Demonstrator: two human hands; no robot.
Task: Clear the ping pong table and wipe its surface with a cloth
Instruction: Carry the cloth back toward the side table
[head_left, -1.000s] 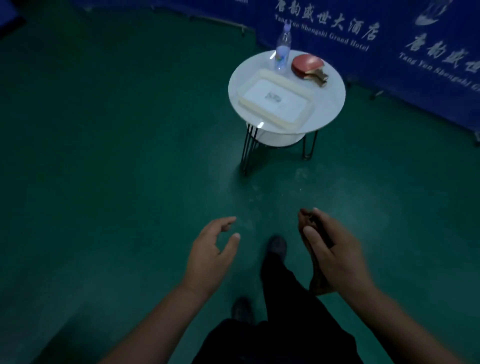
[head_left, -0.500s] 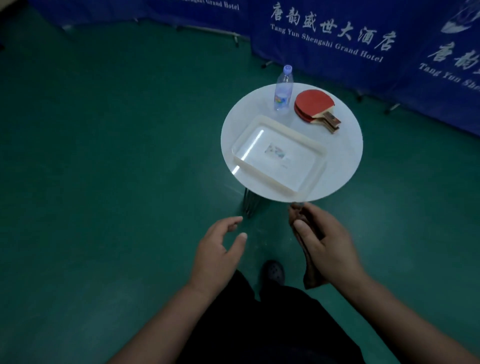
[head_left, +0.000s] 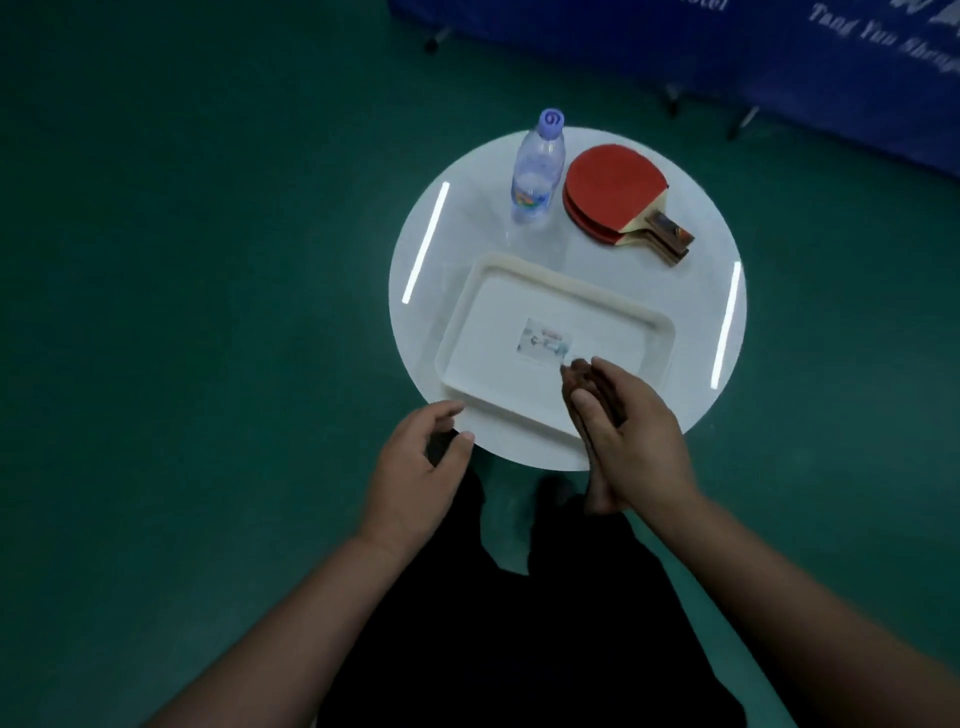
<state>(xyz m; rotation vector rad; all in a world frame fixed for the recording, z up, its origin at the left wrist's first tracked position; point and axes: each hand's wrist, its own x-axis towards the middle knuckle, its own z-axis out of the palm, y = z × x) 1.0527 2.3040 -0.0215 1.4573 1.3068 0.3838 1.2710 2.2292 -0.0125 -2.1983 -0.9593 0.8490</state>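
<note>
A small round white table (head_left: 691, 322) stands right below me. On it sit a white rectangular tray (head_left: 498, 306) with a small label in its middle, an upright clear water bottle (head_left: 537, 169) with a pale cap, and red ping pong paddles (head_left: 613, 195) stacked at the far right. My right hand (head_left: 634, 436) grips a dark brown cloth (head_left: 579, 382) over the tray's near right corner; the cloth's lower end hangs below the hand. My left hand (head_left: 415, 467) hovers with loosely curled fingers, holding nothing, just off the table's near left edge.
Green floor (head_left: 182, 312) surrounds the table on all sides. Blue barrier panels (head_left: 779, 62) with white lettering and small feet stand behind it at the upper right. My dark trousers and legs fill the bottom of the view.
I have walked up to the round table, which now lies directly under my hands. My right hand with the cloth has come over the tray; my left has reached the table's edge.
</note>
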